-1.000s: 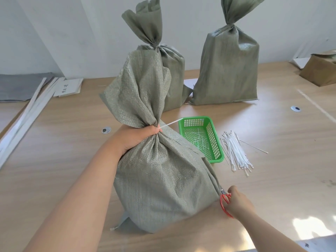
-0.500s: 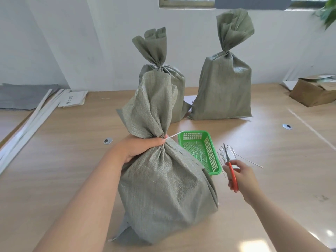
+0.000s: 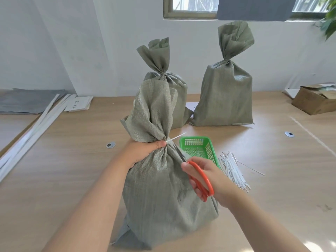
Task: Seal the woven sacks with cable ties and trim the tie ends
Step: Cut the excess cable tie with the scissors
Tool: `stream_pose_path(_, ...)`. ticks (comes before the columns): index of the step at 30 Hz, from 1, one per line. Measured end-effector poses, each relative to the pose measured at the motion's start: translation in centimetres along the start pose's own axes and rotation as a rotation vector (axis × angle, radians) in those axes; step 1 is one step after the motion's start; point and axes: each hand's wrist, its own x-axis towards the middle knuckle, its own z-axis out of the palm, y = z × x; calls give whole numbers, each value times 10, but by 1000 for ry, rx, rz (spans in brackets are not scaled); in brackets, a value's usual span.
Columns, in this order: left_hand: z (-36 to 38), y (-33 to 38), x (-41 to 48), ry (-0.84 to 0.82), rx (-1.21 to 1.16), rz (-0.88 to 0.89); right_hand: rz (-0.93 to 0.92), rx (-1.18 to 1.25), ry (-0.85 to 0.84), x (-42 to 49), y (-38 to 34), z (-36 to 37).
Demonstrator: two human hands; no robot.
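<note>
1. White plastered wall (image 3: 72,42) across the back; window (image 3: 190,8) at twelve o'clock, partly covered by a dark panel (image 3: 254,8); green leaves (image 3: 329,24) at the two o'clock corner.
2. Pale wood-grain worktop (image 3: 63,170) under everything, sunlit at five o'clock, with two round metal grommets set in it, one (image 3: 110,144) at nine o'clock of the near sack's neck, one (image 3: 289,134) well off at three o'clock.
3. Near sack (image 3: 160,188), grey-green and woven, upright at centre, neck gathered and top flaring above it.
4. Two tied sacks, upright by the wall: one (image 3: 156,55) directly behind at twelve o'clock, one (image 3: 225,99) at one o'clock, both necks cinched.
5. Grey sheet (image 3: 27,100), long white strips (image 3: 31,131) and papers (image 3: 80,104) at ten o'clock; open cardboard box (image 3: 314,100) at three o'clock.
6. Green basket (image 3: 195,138) just beside the near sack at two o'clock, white offcuts inside; loose bundle of cable ties (image 3: 232,170) on the worktop to its right.
7. Left hand (image 3: 141,151) wrapped round the near sack's neck, thumb tip at the tie; white tie tail (image 3: 176,138) sticking out toward two o'clock.
8. Right hand (image 3: 218,180) with fingers curled through the orange handles of the scissors (image 3: 201,179); blades aimed at eleven o'clock along the sack's shoulder, short of the tail, too blurred to tell whether parted.
</note>
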Motion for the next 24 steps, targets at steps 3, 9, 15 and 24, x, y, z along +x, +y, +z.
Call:
stream_pose_path(3, 3, -1, 1, 23, 19, 11, 16, -3, 47, 2, 0, 12)
stream_pose_path(9, 4, -1, -1, 35, 25, 28, 15, 41, 72, 3, -6, 22)
stream_pose_path(15, 5, 3, -6, 8, 52, 29, 6, 17, 53, 3, -7, 28)
stream_pose_path(24, 5, 4, -7, 14, 119, 29, -18, 1, 99, 2, -4, 33)
